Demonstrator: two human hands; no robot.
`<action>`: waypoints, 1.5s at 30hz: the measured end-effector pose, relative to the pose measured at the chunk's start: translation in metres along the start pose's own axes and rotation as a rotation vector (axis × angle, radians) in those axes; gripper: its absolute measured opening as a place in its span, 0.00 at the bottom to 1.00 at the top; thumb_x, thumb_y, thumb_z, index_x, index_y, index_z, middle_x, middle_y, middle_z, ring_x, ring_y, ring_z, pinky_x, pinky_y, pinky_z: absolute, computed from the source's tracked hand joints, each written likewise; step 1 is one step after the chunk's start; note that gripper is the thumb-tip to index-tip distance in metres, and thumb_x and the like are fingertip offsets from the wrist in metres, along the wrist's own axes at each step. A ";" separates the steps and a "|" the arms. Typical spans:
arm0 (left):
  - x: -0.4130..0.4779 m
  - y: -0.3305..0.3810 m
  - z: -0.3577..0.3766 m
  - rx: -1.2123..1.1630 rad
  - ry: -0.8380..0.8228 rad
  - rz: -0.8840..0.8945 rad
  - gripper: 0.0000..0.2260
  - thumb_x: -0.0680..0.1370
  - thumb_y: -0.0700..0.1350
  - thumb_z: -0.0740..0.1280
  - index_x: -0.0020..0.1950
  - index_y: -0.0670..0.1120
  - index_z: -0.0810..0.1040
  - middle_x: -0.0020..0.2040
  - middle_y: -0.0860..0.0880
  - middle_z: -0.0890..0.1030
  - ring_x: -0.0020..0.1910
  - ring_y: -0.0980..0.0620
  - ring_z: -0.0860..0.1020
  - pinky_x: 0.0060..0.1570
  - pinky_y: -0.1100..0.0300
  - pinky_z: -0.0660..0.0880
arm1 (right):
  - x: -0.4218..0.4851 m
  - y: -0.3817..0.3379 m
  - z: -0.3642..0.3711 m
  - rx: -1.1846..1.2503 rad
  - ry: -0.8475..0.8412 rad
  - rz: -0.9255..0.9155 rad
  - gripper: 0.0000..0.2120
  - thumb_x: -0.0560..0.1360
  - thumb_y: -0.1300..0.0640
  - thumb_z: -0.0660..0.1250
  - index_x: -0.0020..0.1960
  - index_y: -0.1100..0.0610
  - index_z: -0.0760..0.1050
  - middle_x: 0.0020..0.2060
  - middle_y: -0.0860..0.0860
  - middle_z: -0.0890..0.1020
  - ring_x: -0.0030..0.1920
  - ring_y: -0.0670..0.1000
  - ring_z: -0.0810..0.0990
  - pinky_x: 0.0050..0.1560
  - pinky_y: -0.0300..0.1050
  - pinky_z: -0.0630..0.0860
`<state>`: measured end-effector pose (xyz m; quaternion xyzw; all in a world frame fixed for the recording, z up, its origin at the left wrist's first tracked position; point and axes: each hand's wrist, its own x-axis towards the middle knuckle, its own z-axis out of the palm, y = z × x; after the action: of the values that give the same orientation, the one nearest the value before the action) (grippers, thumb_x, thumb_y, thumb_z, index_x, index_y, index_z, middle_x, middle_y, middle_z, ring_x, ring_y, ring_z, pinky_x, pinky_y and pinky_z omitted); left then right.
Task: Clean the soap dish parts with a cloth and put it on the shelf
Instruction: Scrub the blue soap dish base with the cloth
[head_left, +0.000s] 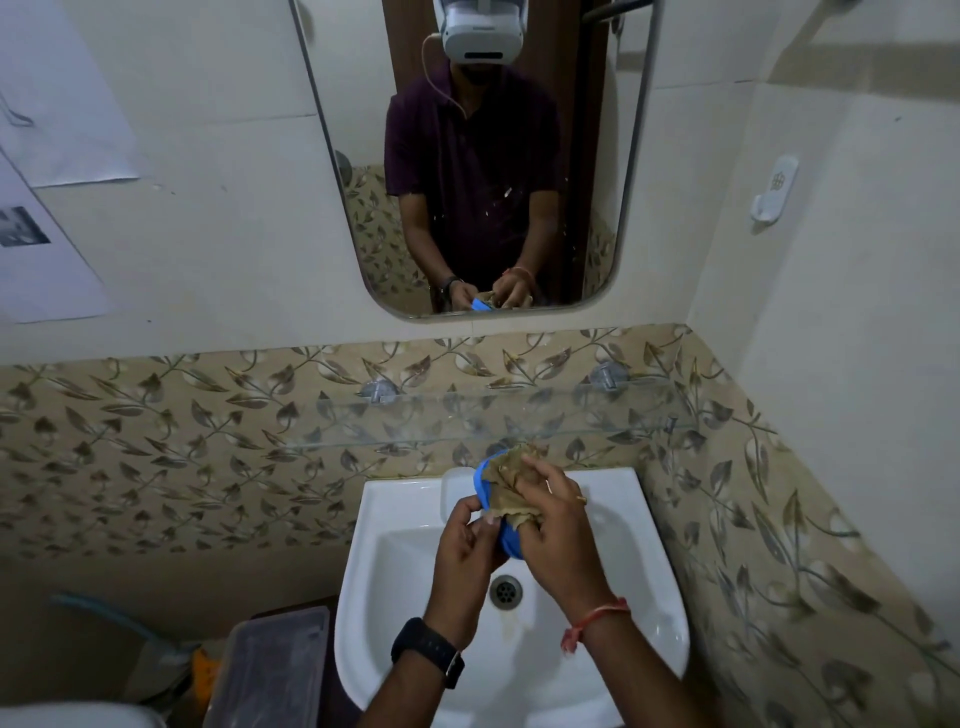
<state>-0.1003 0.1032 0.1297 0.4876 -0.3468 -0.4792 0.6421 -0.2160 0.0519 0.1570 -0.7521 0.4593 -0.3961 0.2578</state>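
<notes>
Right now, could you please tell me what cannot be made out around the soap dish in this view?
Head view:
- Blue soap dish part: mostly covered by the brown cloth and the left hand; only its rim shows.
- Right hand: fingertips buried in the cloth.
- Pale object on the sink ledge: partly behind the dish, unidentifiable.
- Wall papers: cut off by the left edge, print too small.

The cloth hides most of the blue soap dish.

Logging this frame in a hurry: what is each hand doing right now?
Left hand: holds the blue soap dish part.
Right hand: grips the brown cloth against it.
</notes>
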 end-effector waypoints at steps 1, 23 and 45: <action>0.001 0.000 -0.001 0.019 0.001 0.002 0.10 0.83 0.47 0.64 0.62 0.46 0.77 0.52 0.36 0.87 0.54 0.35 0.84 0.56 0.46 0.83 | 0.001 -0.002 -0.001 -0.002 -0.012 -0.025 0.29 0.70 0.73 0.60 0.66 0.54 0.78 0.69 0.46 0.75 0.68 0.46 0.68 0.70 0.40 0.67; 0.017 0.002 -0.033 0.084 0.112 0.027 0.12 0.84 0.44 0.65 0.66 0.46 0.78 0.51 0.39 0.88 0.55 0.41 0.86 0.50 0.55 0.83 | 0.005 0.026 -0.036 -0.057 0.058 0.123 0.28 0.66 0.78 0.58 0.57 0.59 0.83 0.52 0.53 0.83 0.52 0.50 0.82 0.56 0.42 0.79; 0.014 0.007 -0.015 0.327 0.102 0.214 0.07 0.81 0.53 0.64 0.56 0.63 0.79 0.48 0.49 0.87 0.48 0.52 0.84 0.46 0.55 0.80 | -0.008 0.015 -0.021 0.573 -0.247 0.548 0.17 0.75 0.68 0.62 0.45 0.50 0.85 0.44 0.51 0.88 0.47 0.51 0.86 0.46 0.41 0.81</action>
<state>-0.0804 0.0950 0.1319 0.5694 -0.4368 -0.3204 0.6183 -0.2432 0.0513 0.1544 -0.5417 0.4795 -0.3315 0.6055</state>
